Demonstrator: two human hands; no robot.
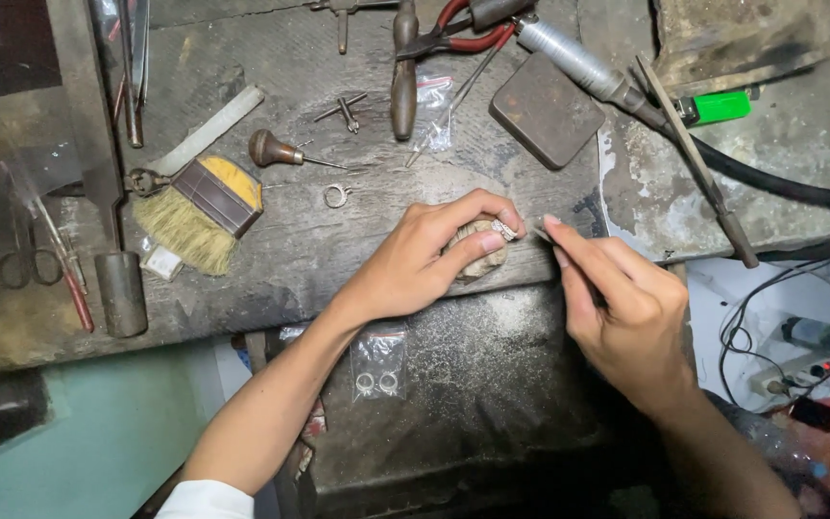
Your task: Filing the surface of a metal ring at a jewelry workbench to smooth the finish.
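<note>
Gripping a ring clamp with ring, left hand steadies; right hand pinches a graver, needing fine control.
</note>
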